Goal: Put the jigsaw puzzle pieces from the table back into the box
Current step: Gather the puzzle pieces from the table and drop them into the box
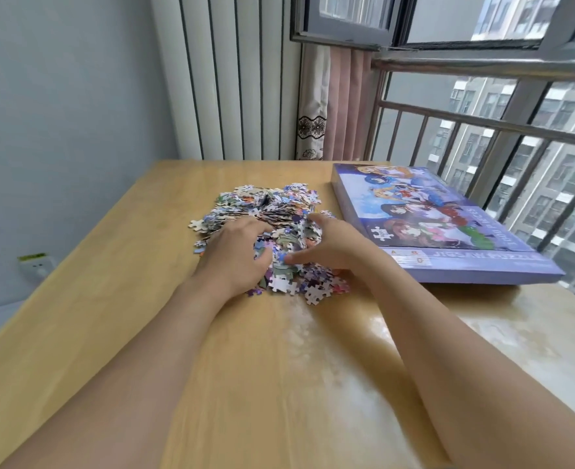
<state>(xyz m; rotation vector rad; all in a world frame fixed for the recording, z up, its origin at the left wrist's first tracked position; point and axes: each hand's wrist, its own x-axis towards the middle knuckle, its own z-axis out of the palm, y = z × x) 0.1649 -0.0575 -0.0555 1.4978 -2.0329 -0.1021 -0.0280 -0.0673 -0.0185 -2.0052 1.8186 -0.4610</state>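
Nearest the camera, two bare forearms extend forward over the wooden table (117,333). The left hand (233,253) rests palm-down on the near left side of the pile of jigsaw puzzle pieces (272,225), its fingers curled into the pieces. The right hand (330,245) cups the near right side of the same pile, thumb and fingers bent around a cluster of pieces. Between the two hands the pieces are bunched up; beyond the fingertips the pile spreads farther across the table. To the right of the right hand, just beside the pile, lies the purple box (448,228), closed and flat, printed side up. Beyond the box stands a window railing (489,123).
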